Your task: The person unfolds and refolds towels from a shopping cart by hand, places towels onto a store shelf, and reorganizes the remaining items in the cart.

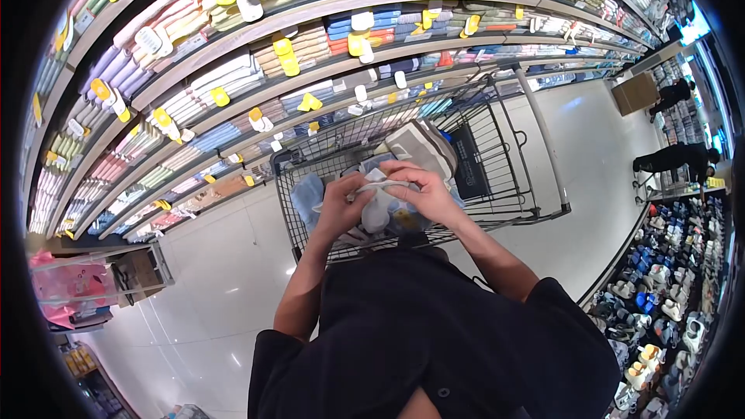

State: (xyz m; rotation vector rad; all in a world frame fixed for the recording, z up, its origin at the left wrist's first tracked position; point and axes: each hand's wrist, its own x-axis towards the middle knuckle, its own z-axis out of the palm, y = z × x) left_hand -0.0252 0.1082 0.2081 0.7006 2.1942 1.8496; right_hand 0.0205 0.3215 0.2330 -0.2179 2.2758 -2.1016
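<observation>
Pale grey-white and limp, the small fabric-looking item (377,215) over the black wire-mesh cart (469,161) at the wearer's twelve o'clock should handle light and soft, best taken by its upper edge, where the left hand (343,200) and right hand (427,192) pinch it with narrowed fingers.

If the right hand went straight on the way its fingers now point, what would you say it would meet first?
Probably the pale item between the hands, as the right hand points across it toward the left hand; depth is hard to judge here.
</observation>
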